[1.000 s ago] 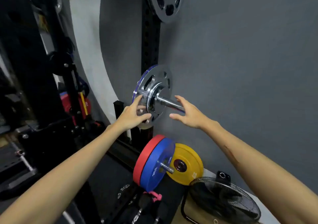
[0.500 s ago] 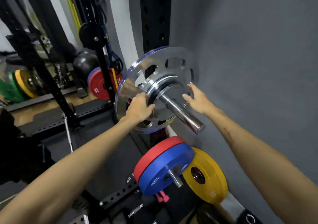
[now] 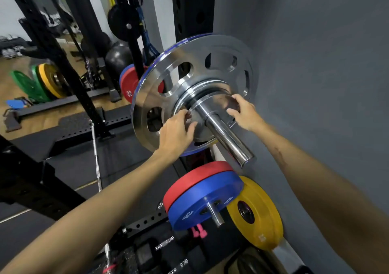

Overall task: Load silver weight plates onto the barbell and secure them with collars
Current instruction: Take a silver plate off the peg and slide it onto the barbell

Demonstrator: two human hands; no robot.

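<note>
A large silver weight plate (image 3: 221,48) with round holes and a blue rim sits on the barbell sleeve (image 3: 229,141), whose bare chrome end points toward me. In front of it a small silver plate (image 3: 219,103) sits on the same sleeve, close against the big plate's hub. My left hand (image 3: 176,130) grips the small plate's left edge, fingers curled over it. My right hand (image 3: 246,114) holds its right edge with fingers spread on the face. No collar shows on the sleeve.
A grey wall (image 3: 315,84) stands close on the right. Below the sleeve, red and blue plates (image 3: 202,196) hang on a storage peg beside a yellow plate (image 3: 261,217). Black rack uprights (image 3: 193,6) stand behind. More coloured plates (image 3: 40,82) lie far left.
The view has closed in on the sleeve end. Both hands have shifted from the big plate's face onto the small silver plate near the hub.
</note>
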